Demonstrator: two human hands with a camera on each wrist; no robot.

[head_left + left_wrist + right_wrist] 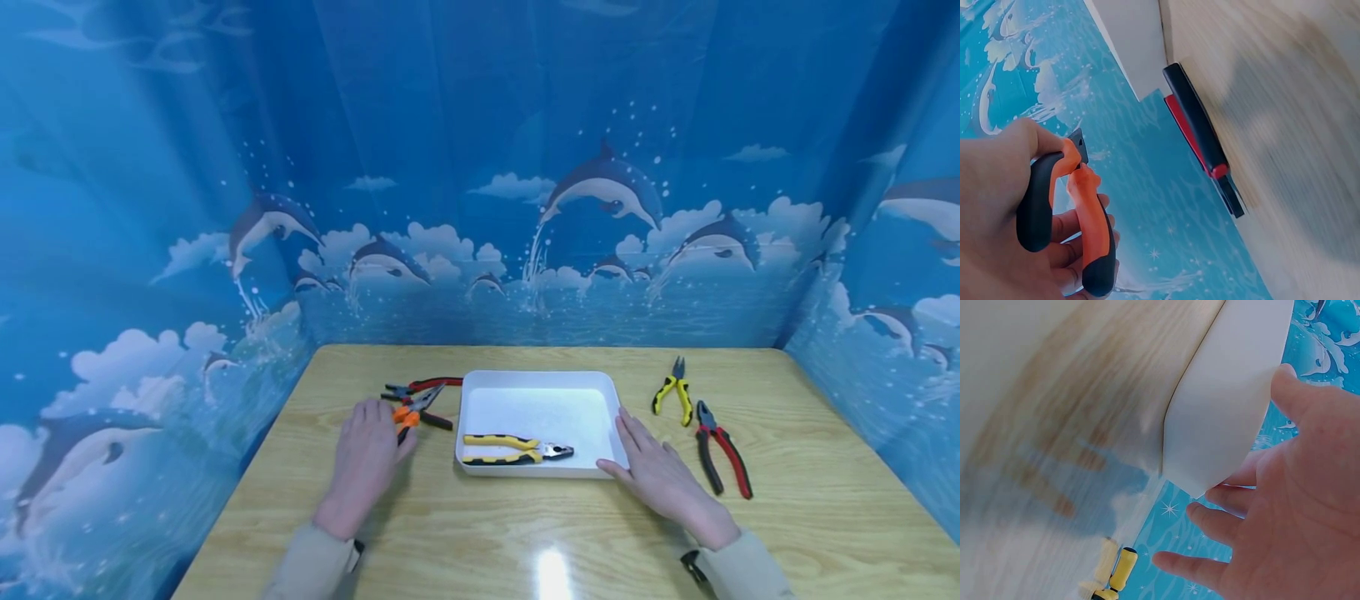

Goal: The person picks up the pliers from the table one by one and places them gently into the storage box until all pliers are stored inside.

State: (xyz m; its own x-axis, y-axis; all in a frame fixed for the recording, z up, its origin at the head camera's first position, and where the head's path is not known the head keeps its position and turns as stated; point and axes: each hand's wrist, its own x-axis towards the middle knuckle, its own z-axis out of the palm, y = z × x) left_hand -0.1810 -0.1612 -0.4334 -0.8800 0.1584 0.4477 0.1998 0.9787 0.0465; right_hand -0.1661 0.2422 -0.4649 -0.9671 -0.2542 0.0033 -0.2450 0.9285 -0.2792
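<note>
Between the left edge of the desk (450, 537) and the tray (538, 407), the left hand (367, 454) grips orange-handled pliers (406, 415); spread handles (1093, 219) could pivot, dropping them. The right hand (662, 479), fingers (636, 431) outstretched, touches the tray's right edge.

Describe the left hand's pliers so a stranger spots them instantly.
On the wooden table, find the white tray. Left of it, the left hand holds the pliers. Their orange handles set them apart from the red-handled pliers nearby and the yellow-handled pliers inside the tray.
</note>
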